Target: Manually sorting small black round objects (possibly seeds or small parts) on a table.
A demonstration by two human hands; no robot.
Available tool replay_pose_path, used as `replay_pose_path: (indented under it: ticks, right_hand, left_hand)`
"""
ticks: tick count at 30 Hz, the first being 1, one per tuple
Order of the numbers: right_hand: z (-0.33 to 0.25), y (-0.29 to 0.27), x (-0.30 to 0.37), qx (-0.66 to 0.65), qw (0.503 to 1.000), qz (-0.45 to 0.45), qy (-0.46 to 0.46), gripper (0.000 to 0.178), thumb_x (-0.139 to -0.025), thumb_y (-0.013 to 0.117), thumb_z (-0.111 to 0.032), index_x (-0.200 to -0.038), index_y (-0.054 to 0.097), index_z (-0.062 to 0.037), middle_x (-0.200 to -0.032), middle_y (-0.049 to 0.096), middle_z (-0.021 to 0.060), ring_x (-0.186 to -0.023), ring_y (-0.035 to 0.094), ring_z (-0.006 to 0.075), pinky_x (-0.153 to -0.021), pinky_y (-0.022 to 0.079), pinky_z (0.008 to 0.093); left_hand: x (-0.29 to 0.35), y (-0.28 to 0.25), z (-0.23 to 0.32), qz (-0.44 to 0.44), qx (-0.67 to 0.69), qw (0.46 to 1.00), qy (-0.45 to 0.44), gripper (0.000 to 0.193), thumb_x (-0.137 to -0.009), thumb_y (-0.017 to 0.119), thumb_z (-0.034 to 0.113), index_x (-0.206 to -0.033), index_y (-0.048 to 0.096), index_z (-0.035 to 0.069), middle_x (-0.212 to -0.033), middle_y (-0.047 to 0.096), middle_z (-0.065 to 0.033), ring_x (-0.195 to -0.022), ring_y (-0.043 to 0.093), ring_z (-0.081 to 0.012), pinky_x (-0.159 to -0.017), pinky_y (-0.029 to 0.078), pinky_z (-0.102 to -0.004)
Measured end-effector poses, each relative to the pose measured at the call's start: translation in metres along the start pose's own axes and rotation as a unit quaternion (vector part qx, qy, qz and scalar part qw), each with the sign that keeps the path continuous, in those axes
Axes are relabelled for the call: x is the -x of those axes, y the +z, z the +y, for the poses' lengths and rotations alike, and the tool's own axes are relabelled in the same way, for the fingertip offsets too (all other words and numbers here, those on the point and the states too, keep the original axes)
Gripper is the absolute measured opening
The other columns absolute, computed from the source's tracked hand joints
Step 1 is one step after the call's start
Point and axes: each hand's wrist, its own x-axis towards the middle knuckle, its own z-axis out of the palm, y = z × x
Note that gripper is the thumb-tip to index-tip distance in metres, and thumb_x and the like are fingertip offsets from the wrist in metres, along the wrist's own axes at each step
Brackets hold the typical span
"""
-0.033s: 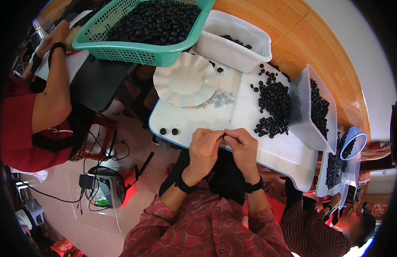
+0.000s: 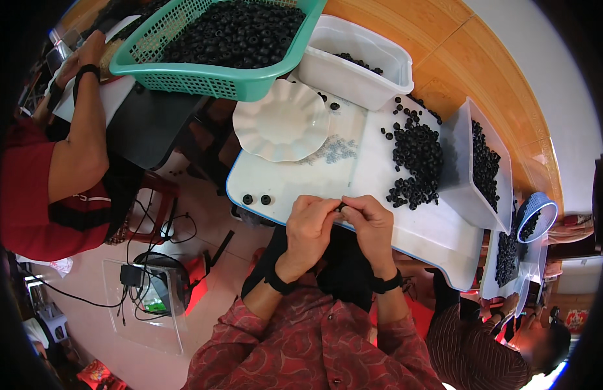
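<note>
Close together over the table's near edge, my left hand and my right hand are both closed, thumbs and fingers pinching a small black ring-shaped piece between them. Most of that piece is hidden by the fingertips. Left of my hands, two black round pieces with holes lie on the white table. A loose pile of similar black pieces spreads on the table to the right. Beyond my left hand is a white dish with a wavy rim.
A green basket heaped with black pieces stands far left. Beyond the dish is a white bin; a translucent bin leans at right. A person in red sits left, another in stripes lower right. Cables hang at lower left.
My fingers have shifted very slightly around the small black piece. Nothing else visibly differs.
</note>
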Motion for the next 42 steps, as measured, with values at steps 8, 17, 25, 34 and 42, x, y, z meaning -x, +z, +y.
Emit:
replay_pose_path:
  ticks: [8,17,25,34,42]
  right_hand:
    - [-0.022,-0.001,0.009,-0.176,0.981,-0.021,0.079,0.020,-0.090,0.065,0.002,-0.110,0.068,0.0026,-0.091,0.070,0.0076,-0.079,0.066,0.0116,-0.070,0.053,0.0221]
    - [-0.028,0.002,0.010,-0.218,0.972,-0.021,0.082,0.022,-0.090,0.065,0.002,-0.111,0.068,0.0030,-0.091,0.070,0.0092,-0.079,0.067,0.0129,-0.070,0.054,0.0225]
    - [-0.030,0.003,0.011,-0.278,0.954,-0.015,0.111,0.022,-0.090,0.065,0.003,-0.111,0.068,0.0044,-0.092,0.071,0.0115,-0.077,0.068,0.0148,-0.069,0.055,0.0237]
    - [-0.032,0.004,0.014,-0.314,0.941,-0.009,0.125,0.023,-0.090,0.066,0.002,-0.112,0.067,0.0045,-0.094,0.071,0.0119,-0.078,0.068,0.0150,-0.070,0.054,0.0238]
    - [-0.028,0.003,0.016,-0.307,0.944,-0.006,0.123,0.022,-0.089,0.067,0.002,-0.111,0.068,0.0036,-0.094,0.071,0.0105,-0.078,0.068,0.0141,-0.070,0.054,0.0233]
  left_hand:
    - [-0.002,-0.017,0.007,-0.021,0.136,0.989,-0.048,0.016,-0.078,0.073,-0.004,-0.092,0.069,0.003,-0.086,0.068,-0.0087,-0.081,0.064,-0.0220,-0.067,0.052,-0.0312]
    - [0.002,-0.019,0.004,-0.032,0.173,0.982,-0.074,0.014,-0.084,0.069,-0.006,-0.097,0.066,-0.002,-0.095,0.065,-0.0097,-0.083,0.063,-0.0145,-0.071,0.050,-0.0250]
    - [0.007,-0.020,0.006,-0.054,0.230,0.965,-0.114,0.015,-0.087,0.064,-0.009,-0.102,0.065,-0.004,-0.098,0.063,-0.0095,-0.088,0.062,-0.0134,-0.078,0.050,-0.0249]
    - [0.006,-0.018,0.011,-0.033,0.261,0.958,-0.118,0.016,-0.087,0.066,-0.005,-0.102,0.067,0.000,-0.097,0.065,-0.0081,-0.085,0.064,-0.0148,-0.076,0.051,-0.0253]
    - [0.007,-0.019,0.010,-0.046,0.266,0.955,-0.120,0.018,-0.088,0.064,-0.007,-0.105,0.068,-0.001,-0.098,0.063,-0.0078,-0.085,0.063,-0.0135,-0.076,0.051,-0.0238]
